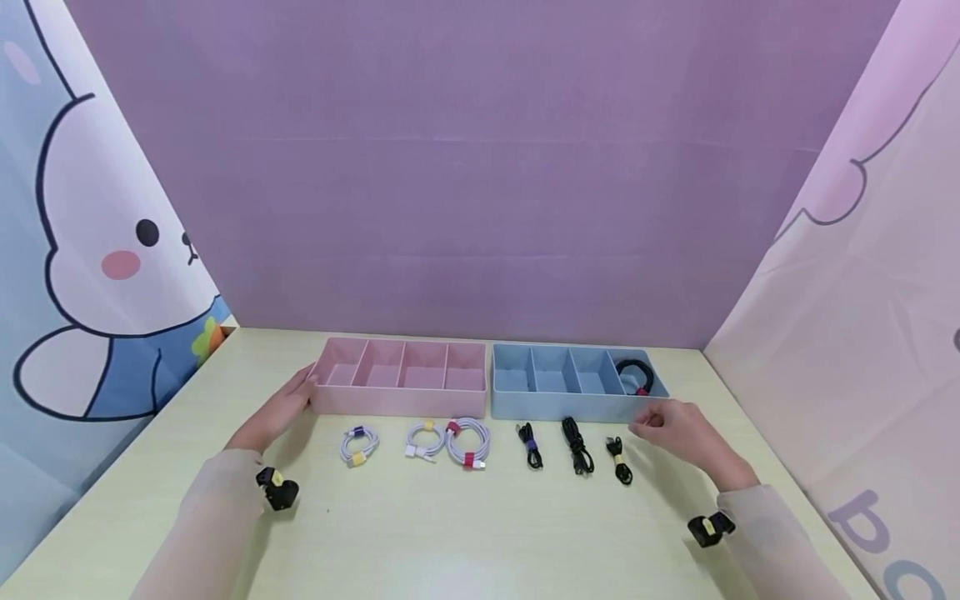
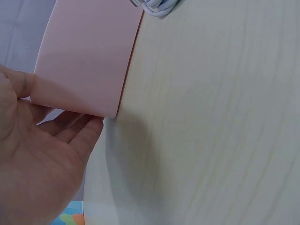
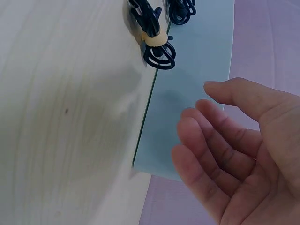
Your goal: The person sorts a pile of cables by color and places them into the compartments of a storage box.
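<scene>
In the head view, my left hand (image 1: 281, 407) is at the left end of a pink four-compartment box (image 1: 397, 402). The left wrist view shows its thumb at the upper edge and its fingers against the end wall of the pink box (image 2: 86, 56). My right hand (image 1: 686, 431) is by the front right corner of a blue four-compartment box (image 1: 562, 407). Its fingers are loosely bent with nothing between them, in front of the blue box (image 3: 180, 84) in the right wrist view. A coiled black cable (image 1: 647, 368) with a red tie lies in the rightmost blue compartment.
Before the pink box lie white coiled cables: one with purple and yellow ties (image 1: 360, 446), one with a yellow tie (image 1: 412, 439), one with red ties (image 1: 484, 437). Before the blue box are black bundled cables (image 1: 530, 446), (image 1: 576, 442) and one with a yellow tie (image 1: 619, 461).
</scene>
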Tool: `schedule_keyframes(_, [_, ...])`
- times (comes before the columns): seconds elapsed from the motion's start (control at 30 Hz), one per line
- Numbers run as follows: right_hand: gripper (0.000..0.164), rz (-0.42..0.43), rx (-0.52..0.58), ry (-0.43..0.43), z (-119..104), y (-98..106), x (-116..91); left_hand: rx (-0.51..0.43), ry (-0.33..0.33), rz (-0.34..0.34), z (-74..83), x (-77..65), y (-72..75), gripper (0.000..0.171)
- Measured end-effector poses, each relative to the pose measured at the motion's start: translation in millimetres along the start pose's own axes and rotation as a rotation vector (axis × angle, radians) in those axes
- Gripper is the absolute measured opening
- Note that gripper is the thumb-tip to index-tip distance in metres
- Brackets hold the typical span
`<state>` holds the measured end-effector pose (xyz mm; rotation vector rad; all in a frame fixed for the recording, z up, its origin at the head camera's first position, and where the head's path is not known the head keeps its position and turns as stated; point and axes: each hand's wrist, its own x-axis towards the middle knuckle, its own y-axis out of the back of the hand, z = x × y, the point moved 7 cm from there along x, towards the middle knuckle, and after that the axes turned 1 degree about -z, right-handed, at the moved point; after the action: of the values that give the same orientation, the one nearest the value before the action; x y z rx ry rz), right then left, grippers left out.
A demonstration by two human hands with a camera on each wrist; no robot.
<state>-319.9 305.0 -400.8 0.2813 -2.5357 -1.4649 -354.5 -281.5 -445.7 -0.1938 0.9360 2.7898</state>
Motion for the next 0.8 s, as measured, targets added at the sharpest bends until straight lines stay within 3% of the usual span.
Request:
schedule_keyframes(0.4, [0.018, -0.061, 0.008, -0.013, -7, -9, -4, -0.014, 0.013, 0.005, -2.2, 0.8, 0.1, 0.076])
schedule_keyframes(0.63, [0.022, -0.131, 0.024, -0.082, -3, -17, -6, -0.006, -0.006, 0.012, -0.8, 1.2, 1.0, 0.076])
schedule_keyframes(0.8, [0.024, -0.143, 0.021, -0.061, -8, -19, -8, -0.004, 0.007, 0.007, -1.5, 1.0, 0.6, 0.077])
